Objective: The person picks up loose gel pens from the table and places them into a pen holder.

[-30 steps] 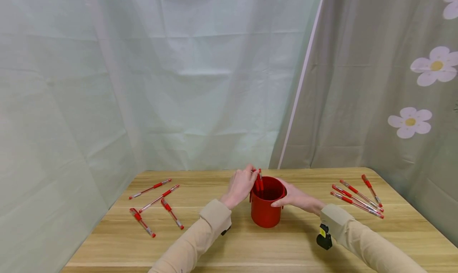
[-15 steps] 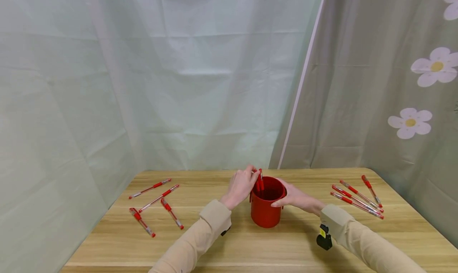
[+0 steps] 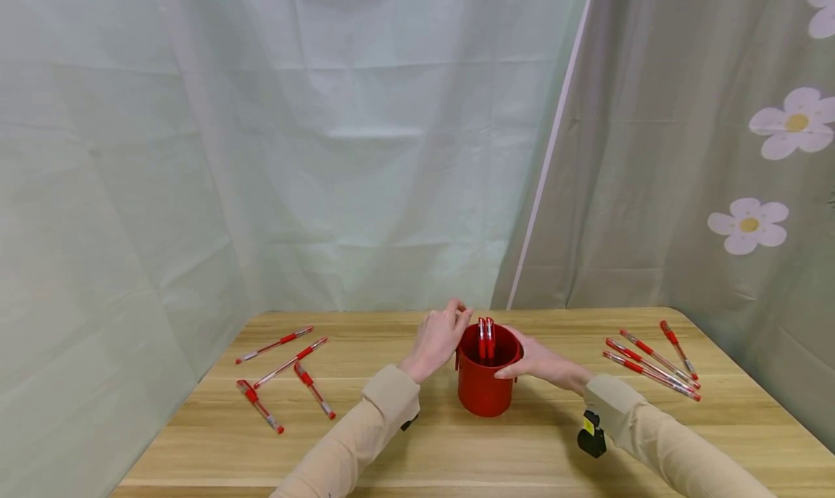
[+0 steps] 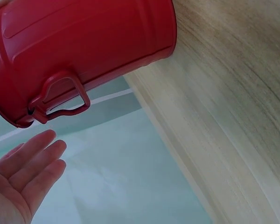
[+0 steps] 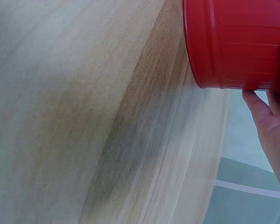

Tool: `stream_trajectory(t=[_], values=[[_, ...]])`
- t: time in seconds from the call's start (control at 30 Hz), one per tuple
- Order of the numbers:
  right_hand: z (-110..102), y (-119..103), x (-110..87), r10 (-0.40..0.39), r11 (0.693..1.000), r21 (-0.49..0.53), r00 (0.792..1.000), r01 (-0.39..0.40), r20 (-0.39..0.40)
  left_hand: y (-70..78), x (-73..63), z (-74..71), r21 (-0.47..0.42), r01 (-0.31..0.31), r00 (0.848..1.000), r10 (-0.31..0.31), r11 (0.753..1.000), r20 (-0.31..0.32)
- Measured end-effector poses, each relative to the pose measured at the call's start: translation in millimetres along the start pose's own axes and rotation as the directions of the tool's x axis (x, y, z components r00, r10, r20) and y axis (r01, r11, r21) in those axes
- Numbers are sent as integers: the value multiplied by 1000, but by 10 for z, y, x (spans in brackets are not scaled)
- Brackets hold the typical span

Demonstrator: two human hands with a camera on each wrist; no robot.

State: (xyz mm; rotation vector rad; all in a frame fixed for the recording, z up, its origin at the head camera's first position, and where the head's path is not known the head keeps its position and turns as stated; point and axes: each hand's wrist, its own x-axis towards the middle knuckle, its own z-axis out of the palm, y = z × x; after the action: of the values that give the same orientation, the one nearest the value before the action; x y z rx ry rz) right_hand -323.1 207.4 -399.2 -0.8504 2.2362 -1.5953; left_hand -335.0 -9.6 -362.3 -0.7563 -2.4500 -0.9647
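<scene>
A red metal bucket (image 3: pixel 484 393) stands upright on the wooden table. Two red gel pens (image 3: pixel 485 338) stand side by side in it, their capped tops above the rim and their lower ends hidden. My left hand (image 3: pixel 438 342) hovers at the bucket's left rim, holding nothing. In the left wrist view its fingers (image 4: pixel 33 161) are spread, just off the rim and the small looped handle (image 4: pixel 67 99). On the right side my right hand (image 3: pixel 540 360) grips the bucket, thumb in front; in the right wrist view its fingertips (image 5: pixel 252 100) press against the wall.
Several red pens (image 3: pixel 306 386) lie scattered at the table's left. Another group of red pens (image 3: pixel 652 367) lies at the right. A pale curtain (image 3: pixel 391 157) hangs behind the table (image 3: pixel 457 462); a grey flowered curtain (image 3: pixel 639 193) hangs at the right.
My left fingers have let go of the two pens, which have shifted right and now stand free in the bucket. The right hand keeps its hold.
</scene>
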Motion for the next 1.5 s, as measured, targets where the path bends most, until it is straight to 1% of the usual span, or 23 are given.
stream_trajectory(t=[0.27, 0.5, 0.6, 0.73, 0.87, 0.93, 1.03, 1.13, 1.23, 1.5], values=[[-1, -4, -5, -1, 1000, -6, 1000, 1, -4, -6, -4, -43, -13, 7, 1000, -7, 1000, -3], [-15, 15, 0, -13, 1000, -4, 1000, 13, -7, -39, 5, -101, -72, 47, 999, -45, 996, 26], [-15, 15, -2, -20, 1000, -8, 1000, 20, -4, -58, 11, -135, -87, 53, 998, -52, 995, 23], [-13, 9, -7, -18, 1000, -14, 1000, 18, -9, -83, 16, -179, -80, 48, 999, -48, 996, 10], [-12, 20, -3, -15, 1000, -3, 1000, 15, -15, -120, 7, -218, -82, 70, 998, -69, 994, 14], [-9, 27, 0, -15, 1000, 3, 1000, 15, -16, -146, -5, -238, -83, 88, 996, -87, 993, 17], [-4, 32, 0, -16, 1000, 6, 1000, 16, -14, -198, -29, -270, -62, 111, 994, -110, 992, 19], [-2, 29, -3, -19, 1000, 8, 1000, 19, -15, -261, -56, -307, -33, 121, 993, -121, 992, 4], [-1, 26, -1, -22, 1000, 3, 1000, 22, -19, -319, -88, -356, -36, 131, 991, -131, 991, -5], [1, 44, 11, -17, 1000, -5, 1000, 17, 1, -482, -174, -482, 2, 164, 986, -163, 987, -29]])
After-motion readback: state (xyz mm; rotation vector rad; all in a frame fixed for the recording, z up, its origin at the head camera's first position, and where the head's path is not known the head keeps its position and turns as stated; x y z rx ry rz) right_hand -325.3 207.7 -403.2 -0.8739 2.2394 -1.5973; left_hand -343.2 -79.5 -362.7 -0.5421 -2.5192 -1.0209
